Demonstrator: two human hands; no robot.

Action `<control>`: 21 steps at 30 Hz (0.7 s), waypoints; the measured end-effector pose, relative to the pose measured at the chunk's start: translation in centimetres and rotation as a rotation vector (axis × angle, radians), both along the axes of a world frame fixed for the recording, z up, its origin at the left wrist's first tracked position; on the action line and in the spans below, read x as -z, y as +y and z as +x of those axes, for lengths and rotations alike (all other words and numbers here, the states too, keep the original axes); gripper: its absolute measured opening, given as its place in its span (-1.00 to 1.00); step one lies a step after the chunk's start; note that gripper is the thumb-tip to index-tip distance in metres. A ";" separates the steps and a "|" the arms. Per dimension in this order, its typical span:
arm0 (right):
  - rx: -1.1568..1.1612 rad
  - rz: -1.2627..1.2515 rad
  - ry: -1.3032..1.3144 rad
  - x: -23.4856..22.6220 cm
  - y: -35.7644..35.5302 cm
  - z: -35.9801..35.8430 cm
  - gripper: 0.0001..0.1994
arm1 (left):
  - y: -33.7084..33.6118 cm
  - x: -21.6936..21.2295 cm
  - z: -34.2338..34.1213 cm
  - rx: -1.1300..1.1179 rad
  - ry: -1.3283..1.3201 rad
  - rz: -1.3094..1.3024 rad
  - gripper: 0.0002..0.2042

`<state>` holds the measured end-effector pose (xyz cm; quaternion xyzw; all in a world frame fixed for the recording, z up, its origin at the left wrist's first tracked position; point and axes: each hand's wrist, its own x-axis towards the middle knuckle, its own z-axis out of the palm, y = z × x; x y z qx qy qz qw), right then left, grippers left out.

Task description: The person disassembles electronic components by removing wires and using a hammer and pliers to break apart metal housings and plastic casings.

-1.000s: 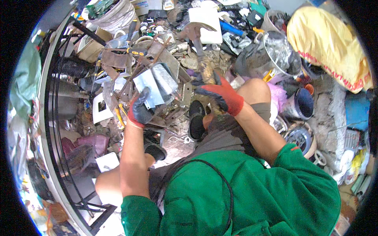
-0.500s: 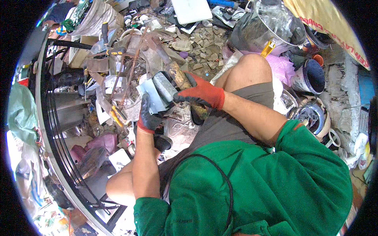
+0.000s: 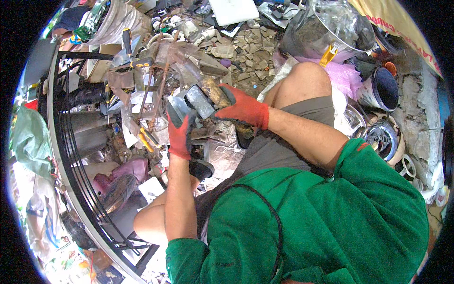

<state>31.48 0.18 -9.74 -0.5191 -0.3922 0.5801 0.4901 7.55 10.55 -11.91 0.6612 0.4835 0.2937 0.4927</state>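
Two-handed stuff in the head view: left grip (image 3: 180, 132) curled round a pale sheet (image 3: 178, 104), right grip (image 3: 244, 109) closed on a worn handle (image 3: 215, 93), grey block (image 3: 200, 101) between them. Looks like a positioning step tbh; next move probably wants the block held steady.

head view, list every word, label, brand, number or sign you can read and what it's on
Yellow sack: red capitals, partly cut off by the picture's edge; I don't copy printed wording.
Green shirt: small dark lettering on the front, too small and blurred to read.
Grey block and hammer: no lettering that I can make out.
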 end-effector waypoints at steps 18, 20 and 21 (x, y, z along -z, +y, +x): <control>-0.117 0.077 0.074 -0.9 0.2 0.6 -0.16 | 0.0 -2.6 -0.8 0.095 0.011 0.098 -0.14; -0.100 0.060 0.071 0.0 0.3 0.4 -0.17 | -0.3 -3.0 -0.6 0.078 -0.010 0.119 -0.13; -0.093 0.052 0.069 0.5 0.4 0.2 -0.17 | -0.4 -3.3 -0.6 0.071 -0.024 0.114 -0.12</control>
